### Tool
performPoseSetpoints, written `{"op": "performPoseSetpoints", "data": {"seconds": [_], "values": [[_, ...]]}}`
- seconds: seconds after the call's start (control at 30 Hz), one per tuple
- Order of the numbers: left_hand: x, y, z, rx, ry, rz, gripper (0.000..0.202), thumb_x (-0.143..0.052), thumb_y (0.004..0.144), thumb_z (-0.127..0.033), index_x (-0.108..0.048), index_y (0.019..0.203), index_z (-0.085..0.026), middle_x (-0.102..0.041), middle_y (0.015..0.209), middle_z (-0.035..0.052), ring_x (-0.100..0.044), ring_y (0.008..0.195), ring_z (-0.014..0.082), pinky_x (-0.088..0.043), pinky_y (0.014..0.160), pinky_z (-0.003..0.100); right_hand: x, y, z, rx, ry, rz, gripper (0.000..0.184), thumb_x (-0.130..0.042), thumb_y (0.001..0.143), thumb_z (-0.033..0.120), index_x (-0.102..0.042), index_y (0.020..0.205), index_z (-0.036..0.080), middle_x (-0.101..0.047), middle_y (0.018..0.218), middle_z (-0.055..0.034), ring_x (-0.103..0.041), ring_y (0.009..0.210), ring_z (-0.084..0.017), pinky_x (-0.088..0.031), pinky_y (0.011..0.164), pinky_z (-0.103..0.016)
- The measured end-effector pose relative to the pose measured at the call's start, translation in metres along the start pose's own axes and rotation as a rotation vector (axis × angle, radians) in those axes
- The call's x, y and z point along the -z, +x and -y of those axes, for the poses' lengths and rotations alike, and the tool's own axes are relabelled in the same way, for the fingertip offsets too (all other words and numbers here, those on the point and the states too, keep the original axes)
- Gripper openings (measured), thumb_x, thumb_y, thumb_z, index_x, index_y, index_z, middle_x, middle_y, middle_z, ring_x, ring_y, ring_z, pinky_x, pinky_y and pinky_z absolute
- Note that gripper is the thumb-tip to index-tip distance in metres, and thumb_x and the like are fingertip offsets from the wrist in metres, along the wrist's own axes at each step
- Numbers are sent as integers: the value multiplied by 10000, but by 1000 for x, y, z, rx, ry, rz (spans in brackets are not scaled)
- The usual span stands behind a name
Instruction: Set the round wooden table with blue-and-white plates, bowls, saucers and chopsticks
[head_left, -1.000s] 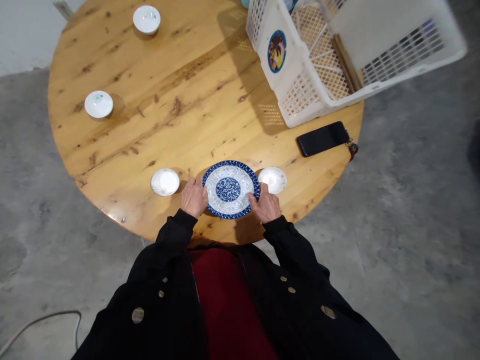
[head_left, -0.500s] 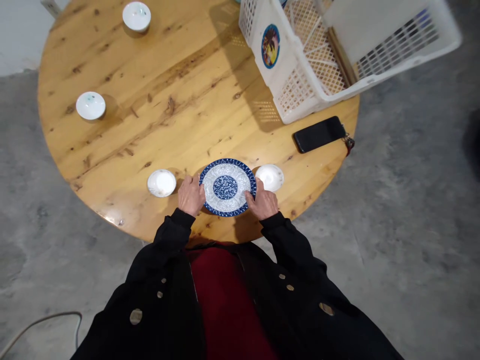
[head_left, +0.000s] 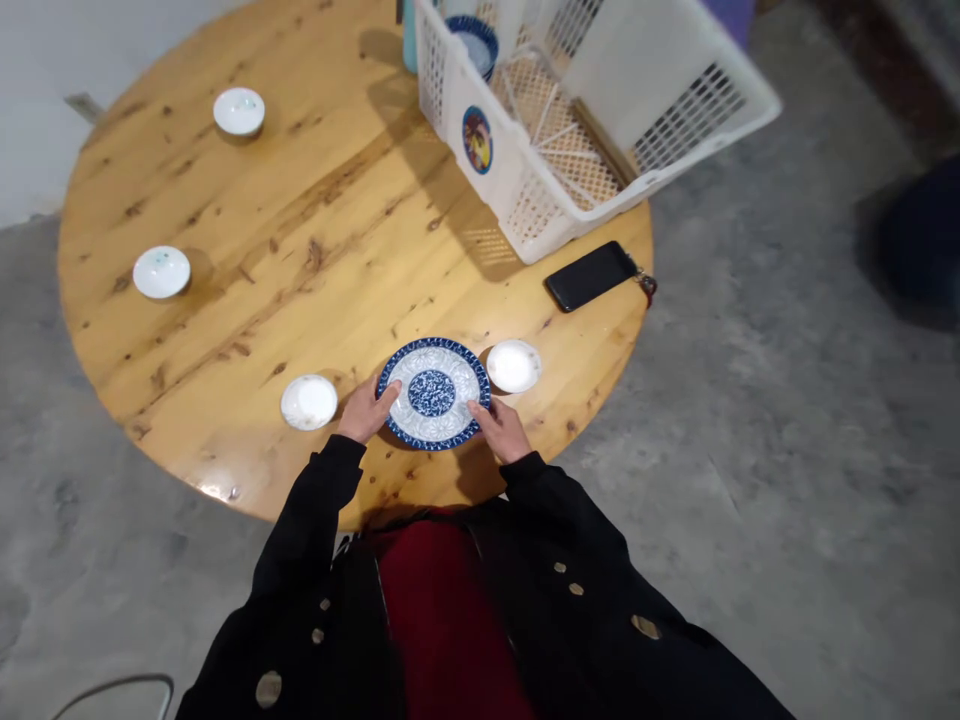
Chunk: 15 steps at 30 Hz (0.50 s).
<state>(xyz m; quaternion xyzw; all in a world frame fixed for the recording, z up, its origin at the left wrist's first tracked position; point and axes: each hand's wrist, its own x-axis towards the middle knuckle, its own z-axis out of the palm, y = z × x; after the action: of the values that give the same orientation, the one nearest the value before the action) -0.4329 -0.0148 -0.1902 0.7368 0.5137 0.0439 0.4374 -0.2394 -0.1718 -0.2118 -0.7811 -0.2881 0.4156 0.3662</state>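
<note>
A blue-and-white patterned plate (head_left: 433, 393) is between my two hands near the table's front edge. My left hand (head_left: 367, 408) grips its left rim, thumb on top and fingers mostly hidden beneath. On the opposite rim, my right hand (head_left: 501, 428) holds on with its thumb lying over the edge. One white bowl (head_left: 308, 402) stands just left of my left hand. Another white bowl (head_left: 514, 366) sits close by the plate's right side, beyond my right hand. Whether the plate touches the table I cannot tell.
Two more white bowls, one at the left (head_left: 162, 272) and one farther back (head_left: 239, 111), stand on the round wooden table (head_left: 247, 270). A white plastic basket (head_left: 517, 215) with blue-rimmed dishware (head_left: 474, 45) inside occupies the back right. In front of it lies a black phone (head_left: 591, 276).
The camera view has shifted, showing more of the basket's inside. Both hands still hold the plate; my left thumb now lies over the plate's rim.
</note>
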Motion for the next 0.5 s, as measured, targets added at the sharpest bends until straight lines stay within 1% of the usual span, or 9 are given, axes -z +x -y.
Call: {"op": "performPoseSetpoints", "data": {"seconds": [0.03,0.1,0.2,0.27,0.33,0.37,0.4,0.5], "values": [[0,4,2,-5,-35,4,424,-493,909,-507,-649,1081,-152,-728,909,109,-656,978,281,-508,878,366,-4,2,1,30,24,-24,491,-501,850,601,-647,1011,161,-725,859,-92,-676,793,-252,-546,676,-346],[1,13,5,-26,-90,21,440,-492,893,-515,-651,1096,-159,-739,947,105,-656,1017,283,-510,897,377,-11,8,6,81,1,-80,421,-541,843,538,-663,1021,177,-739,921,-89,-674,897,-264,-544,765,-366],[1,23,11,-49,-139,51,467,-492,863,-520,-657,1093,-147,-737,1053,130,-646,1089,300,-503,940,406,-16,14,14,66,-53,-137,321,-581,823,442,-675,1002,192,-745,950,-88,-672,963,-280,-528,831,-385],[0,25,13,-38,-162,48,506,-504,835,-539,-659,1093,-134,-727,1101,151,-631,1132,325,-496,961,441,-18,14,18,52,-54,-150,297,-581,813,394,-673,1014,196,-746,970,-86,-674,974,-284,-524,847,-395],[1,22,13,-44,-221,53,568,-518,809,-568,-650,1138,-124,-713,1152,161,-600,1196,338,-481,999,460,-19,9,19,58,-27,-159,314,-567,809,369,-664,1053,197,-742,1013,-86,-673,992,-287,-521,861,-406],[1,18,13,-54,-278,52,598,-523,800,-580,-643,1164,-122,-707,1170,160,-595,1210,333,-476,1016,453,-20,5,19,64,-9,-163,327,-562,808,364,-659,1072,197,-739,1033,-88,-671,999,-288,-520,866,-411],[2,13,12,-55,-346,76,622,-540,793,-588,-630,1201,-127,-703,1185,153,-594,1219,323,-473,1030,439,-20,1,19,69,7,-169,337,-558,806,364,-654,1084,198,-736,1045,-89,-670,1002,-290,-519,870,-415],[4,-7,9,25,-567,141,661,-634,744,-578,-613,1251,-155,-706,1186,130,-613,1197,325,-495,1019,442,-23,-16,16,71,40,-192,330,-551,808,386,-650,1064,202,-732,1021,-90,-671,974,-292,-521,860,-420]]}}
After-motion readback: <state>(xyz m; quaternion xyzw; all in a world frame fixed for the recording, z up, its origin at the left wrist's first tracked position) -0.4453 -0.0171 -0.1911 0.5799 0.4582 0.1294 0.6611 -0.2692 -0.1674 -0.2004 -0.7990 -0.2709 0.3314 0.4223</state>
